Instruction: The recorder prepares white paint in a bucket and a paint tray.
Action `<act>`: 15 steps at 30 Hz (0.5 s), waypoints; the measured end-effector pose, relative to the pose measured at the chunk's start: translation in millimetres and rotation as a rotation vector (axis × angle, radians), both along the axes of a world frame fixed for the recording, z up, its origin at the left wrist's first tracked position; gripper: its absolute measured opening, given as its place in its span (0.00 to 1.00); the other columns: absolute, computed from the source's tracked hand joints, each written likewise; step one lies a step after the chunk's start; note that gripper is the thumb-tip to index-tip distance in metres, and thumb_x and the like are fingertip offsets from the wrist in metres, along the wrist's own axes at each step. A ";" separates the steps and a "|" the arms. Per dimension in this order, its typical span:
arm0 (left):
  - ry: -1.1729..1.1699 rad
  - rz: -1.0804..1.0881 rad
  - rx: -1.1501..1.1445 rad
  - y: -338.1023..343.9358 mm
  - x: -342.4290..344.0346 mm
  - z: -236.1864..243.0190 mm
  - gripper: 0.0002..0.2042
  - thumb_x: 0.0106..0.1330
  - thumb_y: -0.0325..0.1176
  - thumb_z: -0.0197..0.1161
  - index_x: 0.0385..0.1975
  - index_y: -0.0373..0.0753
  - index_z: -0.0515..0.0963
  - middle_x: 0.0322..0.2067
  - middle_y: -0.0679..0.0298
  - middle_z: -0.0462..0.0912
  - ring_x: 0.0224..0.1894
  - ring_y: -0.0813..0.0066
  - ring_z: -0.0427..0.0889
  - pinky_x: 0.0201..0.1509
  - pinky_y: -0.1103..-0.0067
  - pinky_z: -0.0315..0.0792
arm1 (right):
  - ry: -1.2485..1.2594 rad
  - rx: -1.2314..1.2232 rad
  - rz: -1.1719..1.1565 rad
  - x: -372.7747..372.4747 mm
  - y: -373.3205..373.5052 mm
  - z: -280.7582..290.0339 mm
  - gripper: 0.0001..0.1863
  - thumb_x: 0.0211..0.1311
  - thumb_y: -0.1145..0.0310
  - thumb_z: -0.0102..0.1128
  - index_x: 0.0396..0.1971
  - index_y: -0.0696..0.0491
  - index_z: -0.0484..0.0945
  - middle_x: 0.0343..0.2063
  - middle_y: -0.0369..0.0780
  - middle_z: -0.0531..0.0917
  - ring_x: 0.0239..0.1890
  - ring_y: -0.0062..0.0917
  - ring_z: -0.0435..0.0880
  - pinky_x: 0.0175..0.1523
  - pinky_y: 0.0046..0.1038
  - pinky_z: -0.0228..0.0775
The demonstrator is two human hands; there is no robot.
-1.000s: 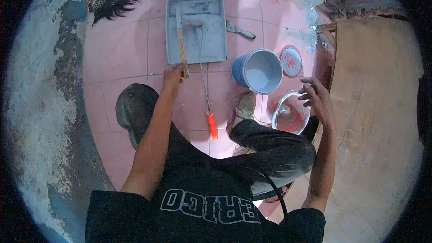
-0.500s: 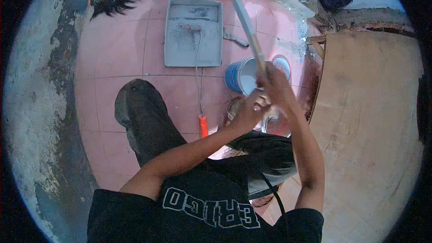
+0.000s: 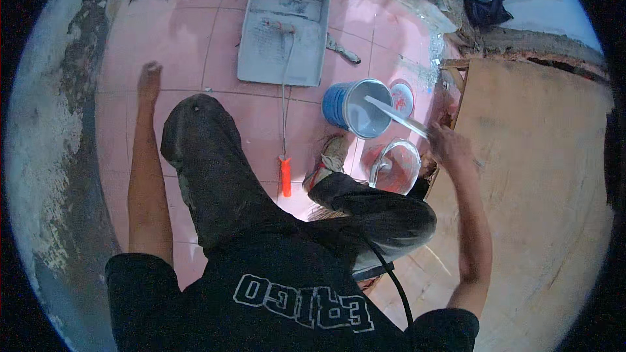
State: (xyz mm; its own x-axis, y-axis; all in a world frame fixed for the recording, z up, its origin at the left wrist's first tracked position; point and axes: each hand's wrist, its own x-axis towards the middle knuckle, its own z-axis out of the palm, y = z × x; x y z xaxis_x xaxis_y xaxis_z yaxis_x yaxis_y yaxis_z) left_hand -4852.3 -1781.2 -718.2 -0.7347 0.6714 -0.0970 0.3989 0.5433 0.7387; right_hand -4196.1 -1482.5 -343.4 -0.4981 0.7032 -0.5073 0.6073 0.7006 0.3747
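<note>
My right hand (image 3: 450, 146) is closed round the end of a flat stick (image 3: 398, 116) coated in white paint. Its far tip points into the mouth of a blue paint bucket (image 3: 336, 105), pale inside. Beyond my left knee, my left hand (image 3: 150, 81) hangs over the tiles with its fingers loosely apart, and nothing shows in it. Ahead lies a grey paint tray (image 3: 280, 68), and a paint roller (image 3: 280, 27) rests in it. The roller's orange handle (image 3: 285, 177) lies on the floor in front of me.
Nearer my right leg stands a clear, paint-smeared tub (image 3: 396, 168). A round lid (image 3: 402, 99) lies beside the bucket, and a paint-stained brush (image 3: 344, 51) by the tray. A wooden board (image 3: 535, 176) covers the right side; a peeling wall (image 3: 59, 156) bounds the left.
My hands have come apart. The left swung out to the left past my knee; the right moved right and lowered the stick from upright towards the bucket. My view shifted slightly.
</note>
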 end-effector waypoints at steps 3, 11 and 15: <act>0.261 -0.301 -0.571 -19.2 79.7 -72.2 0.34 0.69 0.58 0.48 0.67 0.41 0.59 0.66 0.48 0.62 0.67 0.38 0.58 0.69 0.51 0.53 | -0.011 0.125 0.124 -13.2 14.2 -60.1 0.10 0.67 0.63 0.49 0.42 0.49 0.77 0.25 0.43 0.82 0.28 0.38 0.85 0.29 0.40 0.76; 0.992 -0.656 -0.464 -50.1 143.2 -84.9 0.38 0.64 0.58 0.53 0.73 0.57 0.48 0.74 0.52 0.37 0.72 0.31 0.38 0.66 0.35 0.40 | -0.049 0.107 0.314 12.6 13.0 -106.2 0.16 0.65 0.62 0.52 0.20 0.52 0.79 0.20 0.45 0.82 0.20 0.36 0.84 0.27 0.36 0.75; 0.206 -0.537 -0.826 -39.7 135.1 -76.2 0.34 0.67 0.51 0.52 0.73 0.57 0.50 0.75 0.58 0.32 0.72 0.31 0.32 0.66 0.35 0.38 | 0.174 -0.035 0.254 -33.4 -5.7 -92.6 0.14 0.63 0.61 0.53 0.21 0.51 0.79 0.20 0.45 0.82 0.23 0.38 0.84 0.29 0.38 0.76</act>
